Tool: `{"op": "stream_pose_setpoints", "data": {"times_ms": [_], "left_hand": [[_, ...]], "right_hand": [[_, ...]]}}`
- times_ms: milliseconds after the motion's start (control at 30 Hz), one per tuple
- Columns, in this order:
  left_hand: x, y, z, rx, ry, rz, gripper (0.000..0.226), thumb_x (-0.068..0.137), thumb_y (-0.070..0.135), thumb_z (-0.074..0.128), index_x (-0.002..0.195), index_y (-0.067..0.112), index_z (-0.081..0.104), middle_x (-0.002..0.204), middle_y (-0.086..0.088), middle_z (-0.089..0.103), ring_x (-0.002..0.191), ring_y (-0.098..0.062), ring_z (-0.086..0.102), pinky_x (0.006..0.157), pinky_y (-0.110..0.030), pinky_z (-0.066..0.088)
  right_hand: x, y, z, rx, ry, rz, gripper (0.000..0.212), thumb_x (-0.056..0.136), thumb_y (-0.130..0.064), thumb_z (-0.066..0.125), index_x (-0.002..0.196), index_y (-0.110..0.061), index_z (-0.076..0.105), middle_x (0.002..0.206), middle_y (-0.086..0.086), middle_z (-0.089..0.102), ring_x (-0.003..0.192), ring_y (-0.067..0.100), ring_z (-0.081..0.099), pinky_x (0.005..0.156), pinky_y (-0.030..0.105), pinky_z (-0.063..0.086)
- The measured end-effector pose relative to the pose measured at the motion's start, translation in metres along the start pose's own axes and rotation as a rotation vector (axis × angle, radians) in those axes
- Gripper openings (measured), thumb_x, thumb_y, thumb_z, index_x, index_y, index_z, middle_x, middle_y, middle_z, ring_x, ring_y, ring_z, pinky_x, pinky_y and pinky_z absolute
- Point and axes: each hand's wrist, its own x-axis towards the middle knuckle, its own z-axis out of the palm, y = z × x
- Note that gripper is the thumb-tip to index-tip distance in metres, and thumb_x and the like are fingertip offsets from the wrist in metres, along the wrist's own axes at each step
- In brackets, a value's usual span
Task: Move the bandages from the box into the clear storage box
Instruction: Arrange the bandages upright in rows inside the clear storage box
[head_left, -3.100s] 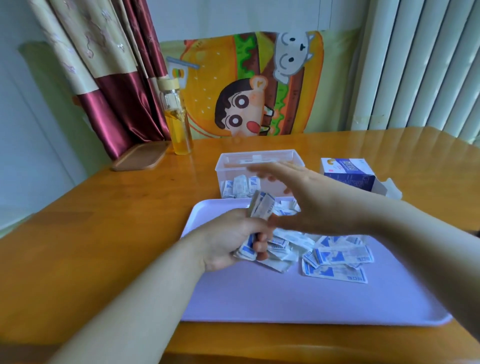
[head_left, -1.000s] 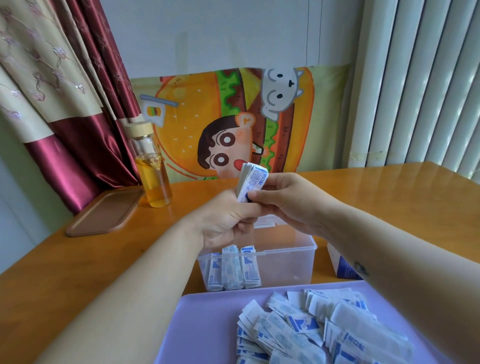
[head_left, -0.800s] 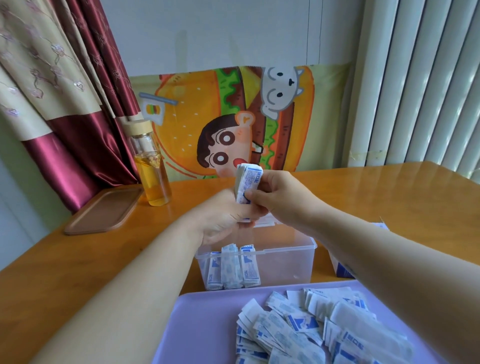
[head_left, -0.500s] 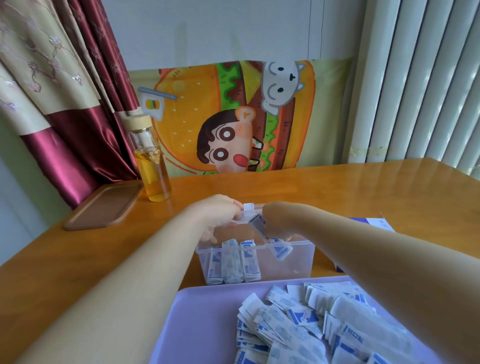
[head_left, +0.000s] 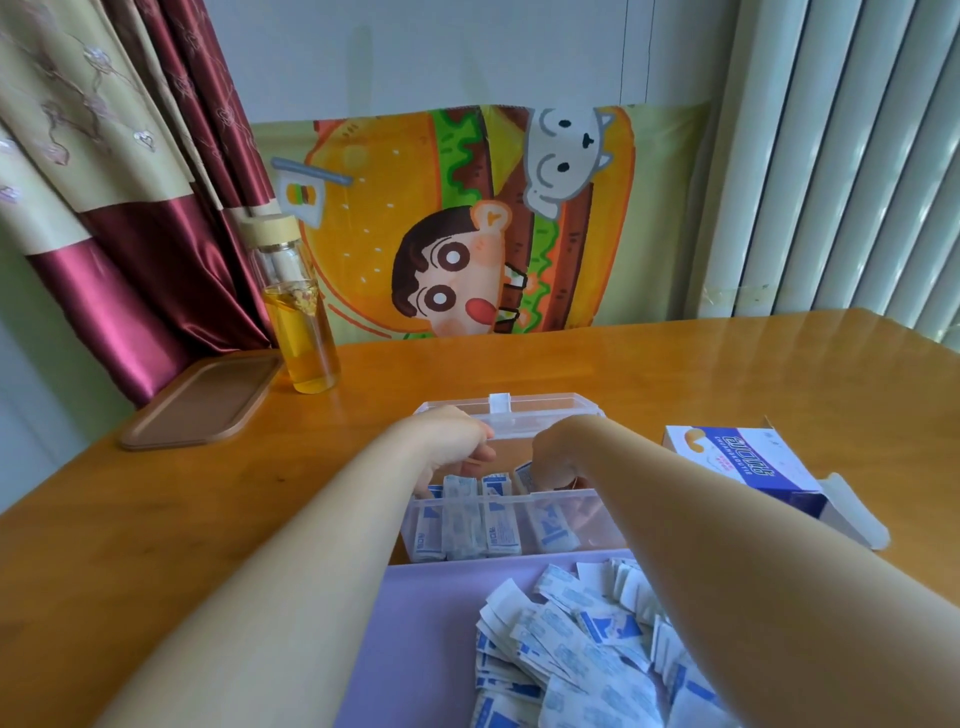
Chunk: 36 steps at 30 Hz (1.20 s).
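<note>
A clear plastic storage box (head_left: 597, 519) stands open in the middle of the orange-brown wooden bench (head_left: 156, 519), touching the far edge of a lilac plastic tray (head_left: 415, 649). Both hands reach down into the storage box from the near side. The right hand (head_left: 558, 457) has its fingers curled downward and pinches the top of a small bundle of blue-and-white wrapped bandages (head_left: 524, 475), whose lower end shows through the box's front wall, leaning a little. The left hand (head_left: 452, 441) hangs over the box's left part with its fingers bent down (what they touch, if anything, is hidden, so I cannot tell whether it holds something). Left of the bundle, three upright rows of packed bandages (head_left: 467, 519) stand side by side against the near wall. A loose heap of wrapped bandages (head_left: 587, 649) lies on the right half of the tray, partly under the right forearm. To the right of the storage box a white and blue cardboard bandage box (head_left: 737, 467) lies with its flap open. At the far left stand a glass bottle of amber liquid (head_left: 304, 322) and, beside it, a flat brown tray (head_left: 200, 402).
</note>
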Motion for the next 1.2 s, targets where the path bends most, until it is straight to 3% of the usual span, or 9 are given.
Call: {"op": "stream_pose_setpoints", "data": {"times_ms": [67, 133, 333, 467, 600, 800, 933, 1100, 1200], "left_hand": [[0.0, -0.001, 0.001, 0.005, -0.009, -0.012, 0.015, 0.095, 0.013, 0.047, 0.101, 0.017, 0.06, 0.097, 0.0, 0.065, 0.097, -0.017, 0.06, 0.093, -0.048, 0.039], [-0.001, -0.002, 0.001, 0.014, -0.011, -0.015, 0.014, 0.095, 0.013, 0.046, 0.096, 0.017, 0.06, 0.098, -0.001, 0.065, 0.098, -0.017, 0.06, 0.092, -0.047, 0.039], [0.002, -0.004, 0.003, 0.037, -0.02, 0.031, 0.024, 0.097, 0.009, 0.04, 0.112, 0.013, 0.059, 0.095, 0.0, 0.064, 0.092, -0.016, 0.061, 0.091, -0.034, 0.041], [0.004, -0.006, 0.006, 0.052, -0.011, 0.034, 0.018, 0.097, 0.009, 0.042, 0.103, 0.016, 0.058, 0.084, 0.002, 0.062, 0.083, -0.015, 0.061, 0.1, -0.037, 0.046], [0.003, -0.005, 0.005, 0.035, -0.023, 0.044, 0.024, 0.097, 0.01, 0.04, 0.114, 0.014, 0.057, 0.085, 0.003, 0.061, 0.082, -0.014, 0.061, 0.092, -0.032, 0.047], [0.002, -0.002, 0.006, 0.041, -0.036, 0.05, 0.029, 0.098, 0.012, 0.038, 0.121, 0.016, 0.056, 0.09, 0.004, 0.065, 0.091, -0.015, 0.063, 0.095, -0.037, 0.036], [0.003, -0.003, 0.008, 0.055, -0.037, 0.037, 0.027, 0.098, 0.015, 0.038, 0.116, 0.02, 0.058, 0.103, 0.001, 0.067, 0.108, -0.022, 0.059, 0.104, -0.047, 0.037], [0.003, -0.003, 0.007, 0.035, -0.027, 0.035, 0.027, 0.098, 0.011, 0.038, 0.116, 0.02, 0.056, 0.095, 0.002, 0.067, 0.102, -0.02, 0.061, 0.106, -0.051, 0.037], [0.002, -0.002, 0.006, 0.046, -0.023, 0.049, 0.031, 0.098, 0.01, 0.037, 0.121, 0.019, 0.057, 0.091, 0.005, 0.066, 0.103, -0.019, 0.061, 0.108, -0.048, 0.034]], "right_hand": [[0.001, 0.0, 0.002, -0.007, 0.007, -0.007, 0.041, 0.1, -0.018, 0.039, 0.139, -0.006, 0.04, 0.139, 0.011, 0.045, 0.12, 0.025, 0.047, 0.094, 0.029, 0.04], [0.0, 0.0, 0.003, -0.013, 0.002, -0.011, 0.041, 0.1, -0.019, 0.038, 0.138, -0.007, 0.04, 0.139, 0.011, 0.045, 0.109, 0.023, 0.046, 0.094, 0.029, 0.039], [0.0, 0.003, 0.007, 0.087, 0.016, -0.021, 0.044, 0.101, -0.021, 0.038, 0.143, -0.008, 0.034, 0.143, 0.011, 0.041, 0.129, 0.023, 0.04, 0.1, 0.028, 0.036], [0.001, 0.003, 0.009, 0.125, 0.002, -0.024, 0.042, 0.101, -0.021, 0.039, 0.141, -0.008, 0.037, 0.141, 0.011, 0.043, 0.129, 0.023, 0.04, 0.1, 0.027, 0.036], [0.001, 0.003, 0.008, 0.166, -0.013, -0.03, 0.042, 0.1, -0.024, 0.041, 0.14, -0.008, 0.039, 0.143, 0.01, 0.041, 0.13, 0.023, 0.039, 0.1, 0.028, 0.035], [0.0, -0.003, 0.006, 0.198, -0.02, -0.038, 0.041, 0.101, -0.018, 0.037, 0.14, -0.007, 0.037, 0.145, 0.01, 0.039, 0.133, 0.024, 0.037, 0.103, 0.031, 0.033], [-0.001, -0.005, 0.005, 0.196, -0.029, -0.037, 0.044, 0.101, -0.024, 0.039, 0.141, -0.008, 0.036, 0.145, 0.01, 0.04, 0.131, 0.024, 0.04, 0.101, 0.031, 0.036], [-0.002, -0.007, 0.004, 0.179, -0.039, -0.069, 0.045, 0.102, -0.027, 0.037, 0.143, -0.009, 0.033, 0.148, 0.009, 0.036, 0.135, 0.023, 0.034, 0.106, 0.03, 0.03], [-0.001, -0.005, 0.003, 0.175, -0.022, -0.053, 0.046, 0.101, -0.029, 0.039, 0.142, -0.009, 0.034, 0.146, 0.01, 0.038, 0.132, 0.024, 0.039, 0.102, 0.03, 0.035]]}}
